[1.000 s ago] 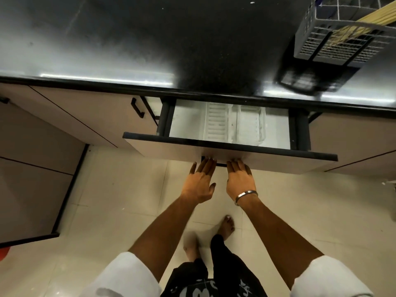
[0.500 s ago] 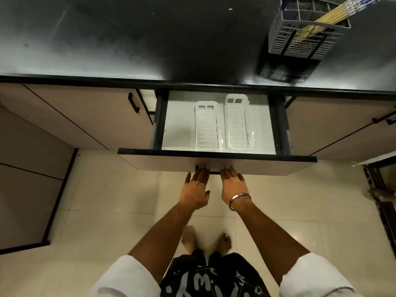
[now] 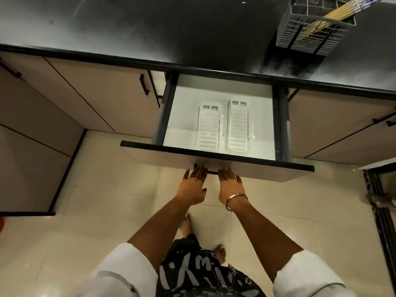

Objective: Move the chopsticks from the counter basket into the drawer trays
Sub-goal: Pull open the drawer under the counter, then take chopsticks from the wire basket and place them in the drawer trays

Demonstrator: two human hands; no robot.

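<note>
The drawer (image 3: pixel 252 168) stands pulled out from under the black counter. Two white slotted trays lie side by side in it, the left tray (image 3: pixel 210 127) and the right tray (image 3: pixel 239 125), both holding nothing. My left hand (image 3: pixel 192 185) and my right hand (image 3: pixel 230 185) hook their fingertips under the dark handle on the drawer front. A grey wire basket (image 3: pixel 308 39) sits on the counter at the far right, with a bundle of yellow chopsticks (image 3: pixel 334 12) leaning out of it.
The black counter (image 3: pixel 171 28) runs across the top. Beige cabinet doors with black handles (image 3: pixel 144 84) flank the drawer on both sides. Pale floor tiles and my bare feet are below. A dark door frame (image 3: pixel 381 211) is at the right edge.
The drawer has slid further out toward me, showing the two trays in full. Both hands stayed on the handle and came back with it.
</note>
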